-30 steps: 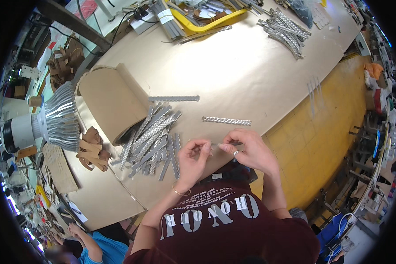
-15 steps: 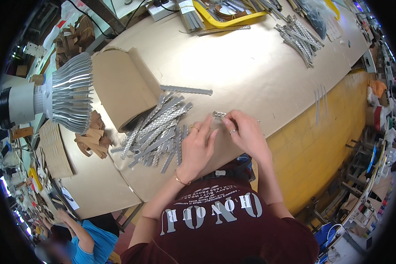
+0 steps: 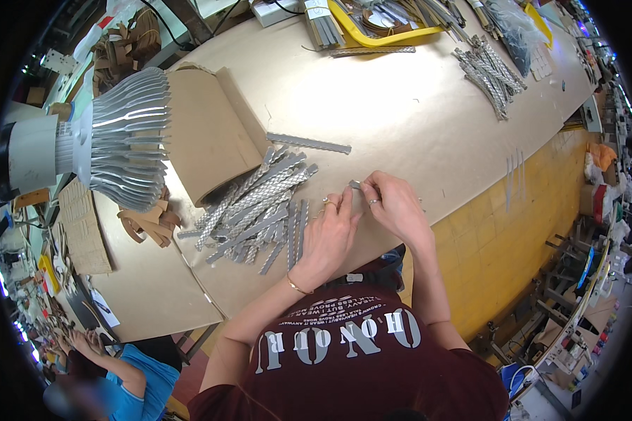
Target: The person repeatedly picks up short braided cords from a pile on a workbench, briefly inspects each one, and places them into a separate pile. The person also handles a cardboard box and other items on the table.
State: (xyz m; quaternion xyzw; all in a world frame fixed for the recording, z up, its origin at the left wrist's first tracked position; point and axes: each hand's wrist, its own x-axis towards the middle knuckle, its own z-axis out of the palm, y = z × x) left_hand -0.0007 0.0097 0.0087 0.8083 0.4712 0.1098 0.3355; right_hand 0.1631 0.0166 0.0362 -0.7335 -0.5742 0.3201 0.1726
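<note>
My right hand (image 3: 398, 208) is closed in a pinch on a short grey braided strip (image 3: 355, 184), most of which the fingers hide. Beside it my left hand (image 3: 328, 237) has its fingers drawn together, the fingertips against the strip's left end. Just left of my hands lies a loose pile of silver and grey braided strips (image 3: 260, 203). One single strip (image 3: 309, 143) rests apart, beyond the pile.
A curved brown sheet (image 3: 207, 133) stands behind the pile, next to a large finned lamp (image 3: 130, 140). Farther off are a yellow tray (image 3: 383, 41) and another heap of braided strips (image 3: 490, 74). At lower left sits a person in blue (image 3: 144, 375).
My left hand has moved up and right, its fingers coming together at the strip's end. The strip now shows its grey side instead of the silver braid. The view has shifted slightly.
</note>
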